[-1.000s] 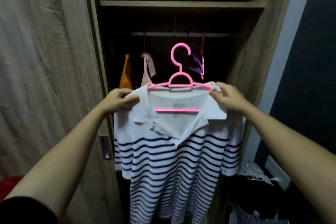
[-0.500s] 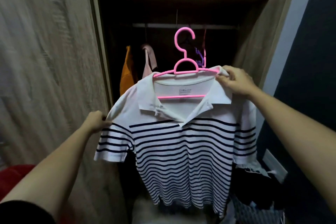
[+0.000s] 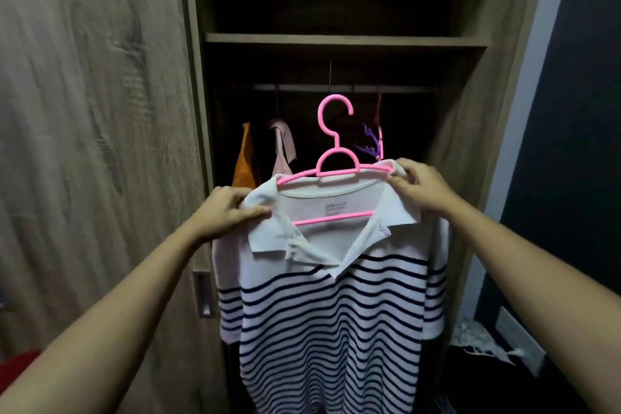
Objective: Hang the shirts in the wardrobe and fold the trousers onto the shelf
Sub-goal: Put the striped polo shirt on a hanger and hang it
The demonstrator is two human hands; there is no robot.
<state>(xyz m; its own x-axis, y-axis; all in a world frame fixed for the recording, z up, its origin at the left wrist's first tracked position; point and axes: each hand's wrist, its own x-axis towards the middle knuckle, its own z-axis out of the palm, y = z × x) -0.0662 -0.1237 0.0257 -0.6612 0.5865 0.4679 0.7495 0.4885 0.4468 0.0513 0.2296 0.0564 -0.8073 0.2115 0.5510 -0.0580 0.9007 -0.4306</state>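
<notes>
A white polo shirt with dark stripes (image 3: 332,306) hangs on a pink hanger (image 3: 336,161) that I hold up in front of the open wardrobe. My left hand (image 3: 225,212) grips the shirt's left shoulder by the collar. My right hand (image 3: 420,188) pinches the right shoulder at the hanger's end. The hanger's hook points up, just below the wardrobe rail (image 3: 336,88) and apart from it.
An orange garment (image 3: 245,161) and a pink one (image 3: 284,148) hang at the rail's left. A purple hanger (image 3: 369,144) hangs right of the hook. A shelf (image 3: 342,40) runs above the rail. The wardrobe door (image 3: 94,144) stands left, loose clothes (image 3: 480,339) lie lower right.
My left hand let go of the sleeve and came back up to grip the left shoulder. The shirt now hangs straight, and the view has tilted upward.
</notes>
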